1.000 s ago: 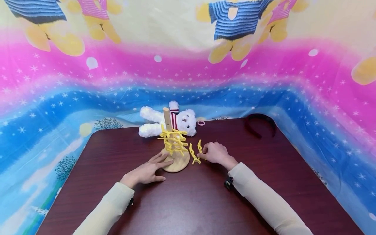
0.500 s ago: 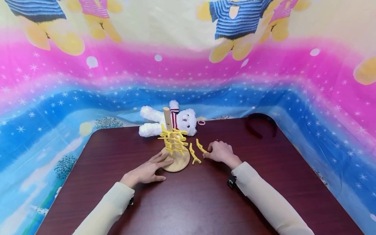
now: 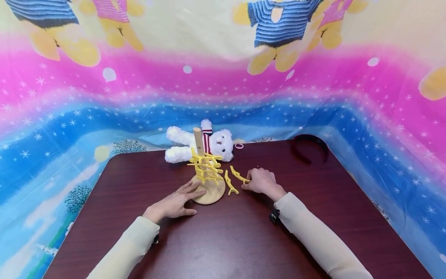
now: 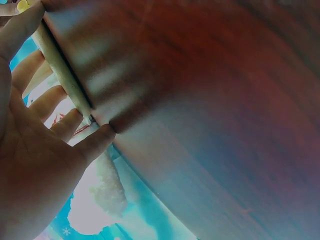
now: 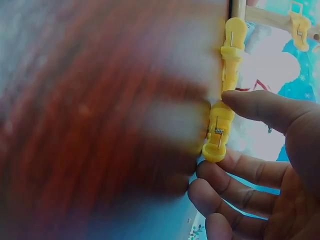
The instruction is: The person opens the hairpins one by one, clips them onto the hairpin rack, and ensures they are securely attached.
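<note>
In the head view a wooden stand with a round base [image 3: 213, 196] and an upright post [image 3: 198, 140] carries several yellow clothespins [image 3: 205, 166]. My left hand [image 3: 173, 202] rests with its fingers spread on the left side of the base. To the right of the stand lie two loose yellow clothespins. The nearer one [image 3: 229, 183] lies close beside the base. The other clothespin [image 5: 218, 131] is pinched at its near end between thumb and fingers of my right hand [image 3: 261, 181]. Its metal spring shows in the right wrist view.
Behind the stand, a white plush bear [image 3: 223, 145] in a striped top lies on its side. A small pink ring [image 3: 239, 146] is beside its head, and a dark headband [image 3: 310, 143] lies at the back right of the brown table [image 3: 223, 240].
My right hand has moved slightly right. The clothespin in its fingers has turned, its far end swinging left toward the other loose one. My left hand has stayed on the base.
</note>
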The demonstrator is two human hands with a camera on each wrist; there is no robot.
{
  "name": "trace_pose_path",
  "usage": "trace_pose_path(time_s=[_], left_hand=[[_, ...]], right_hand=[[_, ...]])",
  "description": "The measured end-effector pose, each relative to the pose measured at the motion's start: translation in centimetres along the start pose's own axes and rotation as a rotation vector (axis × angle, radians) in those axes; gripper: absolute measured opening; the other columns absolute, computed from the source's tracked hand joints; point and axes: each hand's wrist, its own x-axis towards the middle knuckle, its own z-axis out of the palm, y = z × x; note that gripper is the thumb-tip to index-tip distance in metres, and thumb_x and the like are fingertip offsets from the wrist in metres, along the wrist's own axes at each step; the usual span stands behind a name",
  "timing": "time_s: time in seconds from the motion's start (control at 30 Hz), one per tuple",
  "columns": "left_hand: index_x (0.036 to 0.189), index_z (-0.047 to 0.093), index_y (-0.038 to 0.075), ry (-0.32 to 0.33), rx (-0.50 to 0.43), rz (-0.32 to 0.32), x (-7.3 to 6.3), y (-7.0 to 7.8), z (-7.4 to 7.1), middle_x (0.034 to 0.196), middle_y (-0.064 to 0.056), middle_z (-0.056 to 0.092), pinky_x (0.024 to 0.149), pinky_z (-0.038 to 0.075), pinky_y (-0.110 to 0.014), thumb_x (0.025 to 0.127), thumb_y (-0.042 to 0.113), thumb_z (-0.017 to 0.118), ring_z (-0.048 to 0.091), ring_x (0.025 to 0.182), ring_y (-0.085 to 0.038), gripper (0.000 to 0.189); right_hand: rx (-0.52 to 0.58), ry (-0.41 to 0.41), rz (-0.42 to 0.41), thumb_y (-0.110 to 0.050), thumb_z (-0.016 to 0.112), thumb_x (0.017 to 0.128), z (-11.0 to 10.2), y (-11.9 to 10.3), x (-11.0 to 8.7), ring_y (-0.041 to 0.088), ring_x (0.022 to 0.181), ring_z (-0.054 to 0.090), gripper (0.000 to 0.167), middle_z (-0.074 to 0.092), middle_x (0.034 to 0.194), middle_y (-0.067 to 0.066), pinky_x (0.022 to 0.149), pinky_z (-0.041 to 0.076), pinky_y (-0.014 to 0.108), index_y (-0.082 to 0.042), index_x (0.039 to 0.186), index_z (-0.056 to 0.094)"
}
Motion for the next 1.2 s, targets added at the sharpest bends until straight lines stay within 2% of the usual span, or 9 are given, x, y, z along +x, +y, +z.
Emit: trace_pose_path(time_s=[0.27,0.57,0.73,1.0,1.2], left_hand=[[0.154,0.042,0.021,0.017,0.014,0.012,0.2,-0.1,0.1,0.165,-0.017,0.025,0.117,0.032,-0.058,0.09,0.032,0.074,0.019,0.152,-0.044,0.072],[0.154,0.042,0.021,0.011,0.0,0.009,0.2,-0.1,-0.1,0.165,-0.016,0.024,0.116,0.032,-0.058,0.09,0.032,0.074,0.017,0.153,-0.045,0.072],[0.154,0.041,0.022,0.011,0.004,0.006,0.2,-0.1,0.0,0.166,-0.016,0.023,0.116,0.032,-0.058,0.09,0.032,0.074,0.017,0.153,-0.044,0.072],[0.154,0.041,0.022,0.006,0.006,0.006,0.1,-0.1,0.2,0.166,-0.015,0.023,0.117,0.031,-0.058,0.09,0.032,0.073,0.017,0.153,-0.044,0.073],[0.154,0.041,0.022,0.008,-0.003,0.005,0.1,-0.1,0.2,0.166,-0.016,0.023,0.117,0.031,-0.058,0.09,0.032,0.073,0.017,0.153,-0.045,0.072]], right_hand=[[-0.053,-0.002,-0.004,-0.055,0.082,0.075,-0.2,-0.2,0.3,0.021,0.072,0.057,0.039,0.061,0.083,0.0,0.058,0.042,0.038,-0.021,0.083,0.065],[-0.007,-0.005,0.01,-0.049,0.082,0.077,-0.5,0.2,0.2,0.022,0.077,0.059,0.035,0.066,0.093,0.002,0.06,0.047,0.039,-0.019,0.092,0.071],[0.039,0.006,0.012,-0.047,0.081,0.078,-0.6,0.7,0.3,0.021,0.075,0.059,0.031,0.067,0.089,-0.001,0.061,0.047,0.04,-0.019,0.091,0.072],[0.097,0.044,-0.004,-0.044,0.08,0.079,-1.2,1.1,0.1,0.023,0.08,0.062,0.035,0.071,0.095,0.001,0.062,0.049,0.04,-0.018,0.101,0.076],[0.12,0.08,-0.033,-0.043,0.081,0.079,-1.7,1.4,-0.2,0.022,0.077,0.062,0.033,0.073,0.095,0.001,0.057,0.048,0.037,-0.018,0.101,0.077]])
